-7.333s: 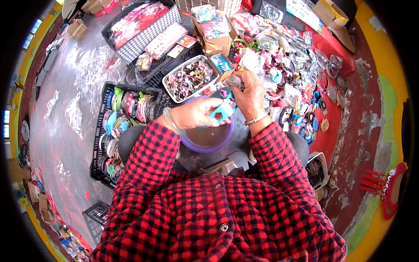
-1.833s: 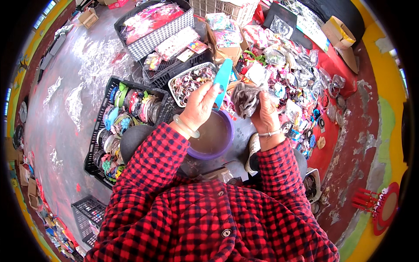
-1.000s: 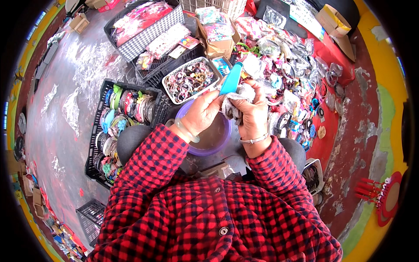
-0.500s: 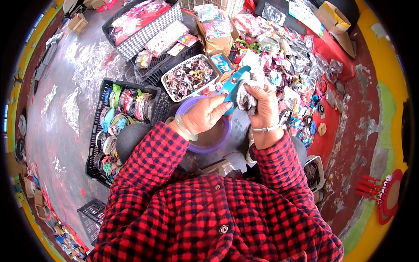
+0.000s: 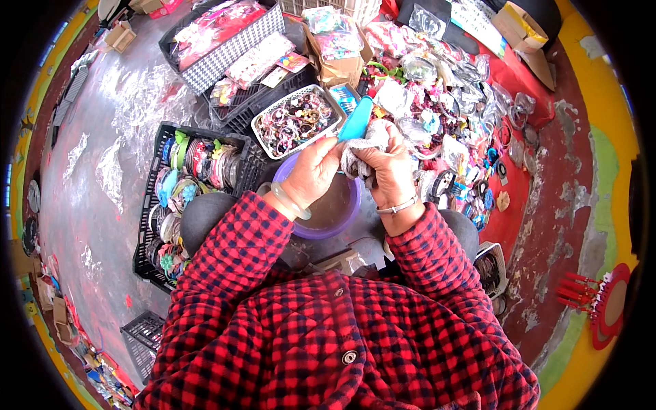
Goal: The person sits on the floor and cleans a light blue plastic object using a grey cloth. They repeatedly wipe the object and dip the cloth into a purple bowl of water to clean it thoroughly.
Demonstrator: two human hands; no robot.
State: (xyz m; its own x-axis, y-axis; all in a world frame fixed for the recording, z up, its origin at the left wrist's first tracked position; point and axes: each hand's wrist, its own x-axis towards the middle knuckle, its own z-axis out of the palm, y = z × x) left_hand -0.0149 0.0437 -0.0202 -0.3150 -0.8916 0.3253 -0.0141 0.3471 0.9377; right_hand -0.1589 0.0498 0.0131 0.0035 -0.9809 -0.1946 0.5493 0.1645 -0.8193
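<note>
Over a purple basin [image 5: 356, 208] of murky water, my left hand [image 5: 312, 176] grips a wide, glossy blue headband [image 5: 357, 120] by its lower end. The band's free end points up and away from me. My right hand [image 5: 392, 168] is closed around a crumpled grey-white cloth [image 5: 357, 156] and presses it against the band. Between the two hands, the cloth and fingers hide the lower part of the band.
A black crate [image 5: 142, 236] of headbands stands at left. Beyond the basin is a white basket [image 5: 258, 130] of hair ties, beside a cardboard box [image 5: 339, 70]. Bagged accessories [image 5: 451, 102] are heaped on red cloth at right. A patterned crate [image 5: 225, 55] sits far left.
The headband has turned from its tilted, curved side view to a more upright one. My right hand and the cloth have moved left and down, closer to my left hand.
</note>
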